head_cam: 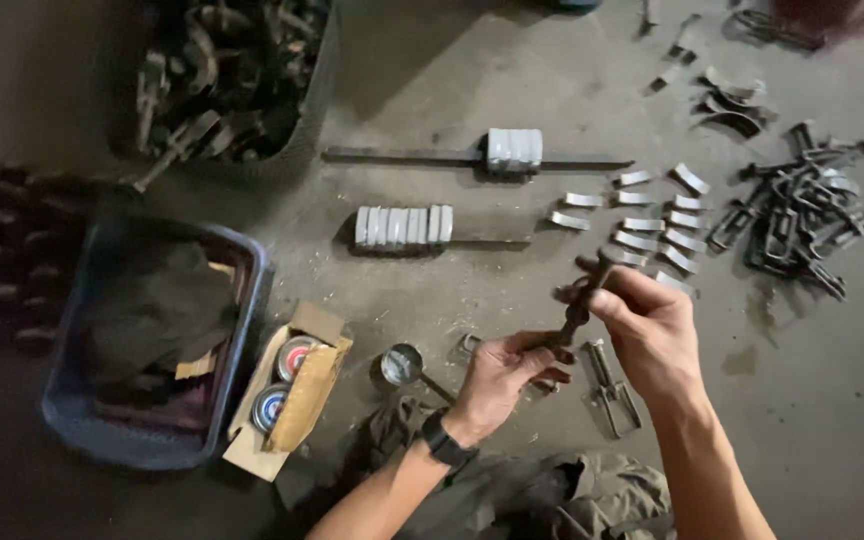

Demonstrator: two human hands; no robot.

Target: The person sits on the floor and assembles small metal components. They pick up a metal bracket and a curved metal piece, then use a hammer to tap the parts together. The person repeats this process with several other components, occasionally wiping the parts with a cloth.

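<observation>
Left hand (pixel 500 378), right hand (pixel 647 325): fingers of both clenched on one dark metal rod (pixel 580 305). Metal clamp (pixel 610 392) on floor just below right fingers; curved shells (pixel 652 222) beyond.

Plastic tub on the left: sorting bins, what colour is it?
Blue tub, seen in the head view.
</observation>
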